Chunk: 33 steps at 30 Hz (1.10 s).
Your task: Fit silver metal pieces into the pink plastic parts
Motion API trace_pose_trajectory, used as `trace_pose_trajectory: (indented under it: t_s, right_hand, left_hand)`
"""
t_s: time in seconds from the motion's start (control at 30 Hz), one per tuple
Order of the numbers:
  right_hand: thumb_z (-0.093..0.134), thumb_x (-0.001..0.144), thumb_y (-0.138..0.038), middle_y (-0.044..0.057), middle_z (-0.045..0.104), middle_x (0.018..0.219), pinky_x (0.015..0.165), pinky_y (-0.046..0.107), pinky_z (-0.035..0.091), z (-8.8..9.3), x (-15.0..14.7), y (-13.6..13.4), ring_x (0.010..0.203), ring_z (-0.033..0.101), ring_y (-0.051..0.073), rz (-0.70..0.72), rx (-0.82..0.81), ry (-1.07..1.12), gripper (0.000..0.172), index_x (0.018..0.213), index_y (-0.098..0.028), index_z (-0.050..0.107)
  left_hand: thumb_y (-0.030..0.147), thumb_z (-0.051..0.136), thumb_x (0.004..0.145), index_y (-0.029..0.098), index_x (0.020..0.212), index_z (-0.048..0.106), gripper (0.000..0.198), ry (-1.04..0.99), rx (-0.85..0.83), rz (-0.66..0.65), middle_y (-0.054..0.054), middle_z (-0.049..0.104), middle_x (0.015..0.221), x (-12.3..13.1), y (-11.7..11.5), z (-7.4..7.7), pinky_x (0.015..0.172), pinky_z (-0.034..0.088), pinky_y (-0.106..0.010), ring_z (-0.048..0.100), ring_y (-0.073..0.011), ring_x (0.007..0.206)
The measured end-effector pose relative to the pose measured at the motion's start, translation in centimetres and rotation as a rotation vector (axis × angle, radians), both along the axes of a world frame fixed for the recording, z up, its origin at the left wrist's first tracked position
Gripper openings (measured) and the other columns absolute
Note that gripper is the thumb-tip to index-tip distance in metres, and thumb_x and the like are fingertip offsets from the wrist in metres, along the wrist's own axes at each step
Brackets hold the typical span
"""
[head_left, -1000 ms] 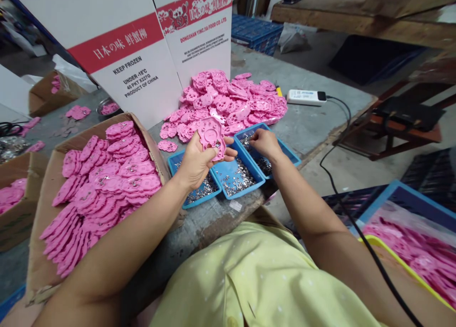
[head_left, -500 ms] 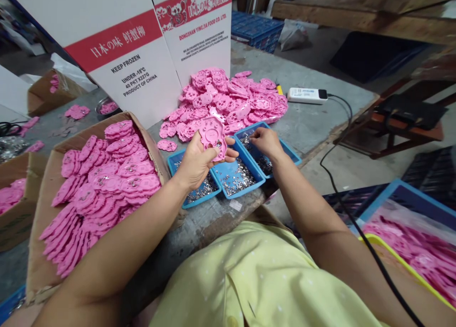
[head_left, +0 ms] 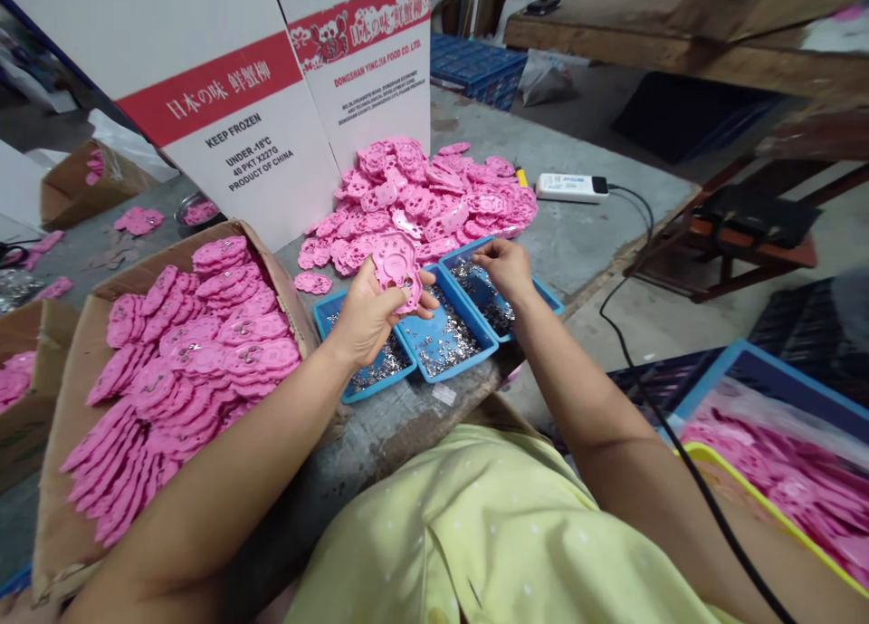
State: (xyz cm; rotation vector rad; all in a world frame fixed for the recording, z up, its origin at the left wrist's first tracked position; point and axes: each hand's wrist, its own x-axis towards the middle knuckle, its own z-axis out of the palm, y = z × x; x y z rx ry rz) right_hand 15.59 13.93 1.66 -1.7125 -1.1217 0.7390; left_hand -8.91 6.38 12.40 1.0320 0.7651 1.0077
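Observation:
My left hand (head_left: 370, 312) grips a pink plastic plate (head_left: 397, 266), holding it upright above the blue trays. Three small blue trays (head_left: 475, 348) sit side by side at the table's near edge, each holding small silver metal pieces (head_left: 444, 334). My right hand (head_left: 502, 266) reaches into the rightmost tray (head_left: 543, 293), fingers pinched together over the metal pieces; what they hold is too small to see. A loose heap of pink plates (head_left: 434, 198) lies just behind the trays.
A cardboard box (head_left: 74, 407) at left is filled with stacked pink plates. White printed cartons (head_left: 224, 108) stand behind. A white power strip (head_left: 570, 187) with a black cord (head_left: 652, 407) lies at right. A yellow-rimmed bin (head_left: 780, 479) of pink parts sits at lower right.
My left hand has brought the pink plate slightly lower and closer. My right hand stays in the rightmost tray, fingers shifting among the metal pieces. The view has drifted a little.

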Motion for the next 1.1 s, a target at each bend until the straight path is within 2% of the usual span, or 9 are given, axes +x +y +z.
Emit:
trace_pose_trajectory:
  t_s: [0.13, 0.23, 0.3, 0.37, 0.43, 0.5, 0.7, 0.87, 1.1]
  right_hand:
    - [0.079, 0.062, -0.026, -0.007, 0.053, 0.055, 0.054, 0.025, 0.033, 1.3, -0.7, -1.0, 0.051, 0.039, 0.009, 0.054, 0.105, 0.33, 0.018, 0.066, -0.02, 0.062]
    - [0.089, 0.06, -0.037, -0.004, 0.062, 0.06, 0.049, 0.024, 0.03, 2.8, -2.2, -2.7, 0.049, 0.04, 0.008, 0.231, 0.244, 0.467, 0.029, 0.069, -0.02, 0.067]
    - [0.095, 0.062, -0.042, 0.0, 0.07, 0.07, 0.054, 0.026, 0.042, 3.9, -3.5, -3.9, 0.057, 0.053, 0.01, 0.358, 0.349, 0.5, 0.034, 0.071, -0.021, 0.069]
    - [0.097, 0.067, -0.044, 0.001, 0.073, 0.078, 0.068, 0.031, 0.054, 5.0, -4.8, -5.0, 0.071, 0.065, 0.015, 0.471, 0.443, 0.495, 0.033, 0.072, -0.022, 0.072]
    - [0.095, 0.073, -0.047, 0.002, 0.074, 0.082, 0.079, 0.036, 0.058, 5.7, -5.9, -5.7, 0.08, 0.069, 0.018, 0.564, 0.504, 0.439, 0.031, 0.072, -0.024, 0.074]
    - [0.091, 0.079, -0.047, 0.002, 0.073, 0.082, 0.08, 0.036, 0.058, 6.0, -6.5, -6.1, 0.082, 0.068, 0.018, 0.613, 0.541, 0.354, 0.028, 0.071, -0.025, 0.076]
    - [0.088, 0.084, -0.047, 0.003, 0.075, 0.089, 0.067, 0.032, 0.05, 6.0, -6.5, -6.0, 0.077, 0.064, 0.016, 0.639, 0.597, 0.226, 0.021, 0.078, -0.028, 0.083]
    - [0.089, 0.082, -0.054, 0.003, 0.075, 0.087, 0.078, 0.037, 0.056, 5.9, -7.1, -6.4, 0.084, 0.067, 0.019, 0.579, 0.521, 0.268, 0.028, 0.079, -0.028, 0.08]
    - [0.092, 0.077, -0.057, 0.003, 0.074, 0.085, 0.077, 0.038, 0.057, 5.7, -8.0, -6.9, 0.081, 0.067, 0.018, 0.533, 0.439, 0.416, 0.037, 0.078, -0.025, 0.074]
  left_hand:
    - [0.017, 0.08, 0.071, 0.019, 0.113, 0.051, 0.051, 0.031, -0.026, 0.013, -0.003, 0.075, 0.093, -0.2, 0.1, -0.2, 0.062, 0.057, -0.031, 0.073, -0.0171, 0.07]
    - [0.015, 0.08, 0.072, 0.018, 0.115, 0.051, 0.051, 0.058, -0.051, 0.013, -0.003, 0.075, 0.091, -0.2, 0.1, -0.3, 0.06, 0.057, -0.031, 0.072, -0.0167, 0.066]
    - [0.015, 0.08, 0.073, 0.017, 0.112, 0.052, 0.048, 0.067, -0.058, 0.015, -0.004, 0.074, 0.091, -0.2, 0.0, -0.4, 0.06, 0.058, -0.032, 0.072, -0.0162, 0.064]
    - [0.018, 0.083, 0.074, 0.017, 0.109, 0.052, 0.047, 0.062, -0.062, 0.015, -0.005, 0.074, 0.09, -0.1, 0.0, -0.5, 0.059, 0.058, -0.031, 0.073, -0.0165, 0.064]
    - [0.023, 0.087, 0.074, 0.017, 0.106, 0.053, 0.048, 0.05, -0.062, 0.015, -0.003, 0.073, 0.087, -0.1, 0.1, -0.8, 0.058, 0.057, -0.03, 0.073, -0.0167, 0.064]
    - [0.027, 0.089, 0.072, 0.018, 0.104, 0.052, 0.05, 0.041, -0.055, 0.022, -0.001, 0.072, 0.083, -0.2, 0.1, -1.0, 0.056, 0.056, -0.028, 0.073, -0.0164, 0.063]
    - [0.022, 0.089, 0.068, 0.02, 0.103, 0.052, 0.051, 0.062, -0.024, 0.087, 0.003, 0.07, 0.077, -0.2, 0.2, -1.0, 0.054, 0.053, -0.026, 0.069, -0.0136, 0.058]
    - [0.016, 0.09, 0.063, 0.02, 0.102, 0.052, 0.055, 0.064, -0.039, 0.151, 0.003, 0.07, 0.076, 0.2, 0.2, -0.6, 0.053, 0.05, -0.025, 0.068, -0.0127, 0.057]
    - [0.019, 0.094, 0.058, 0.02, 0.104, 0.05, 0.063, 0.068, -0.04, 0.214, 0.004, 0.07, 0.074, 0.3, 0.2, -0.6, 0.051, 0.049, -0.025, 0.067, -0.0123, 0.055]
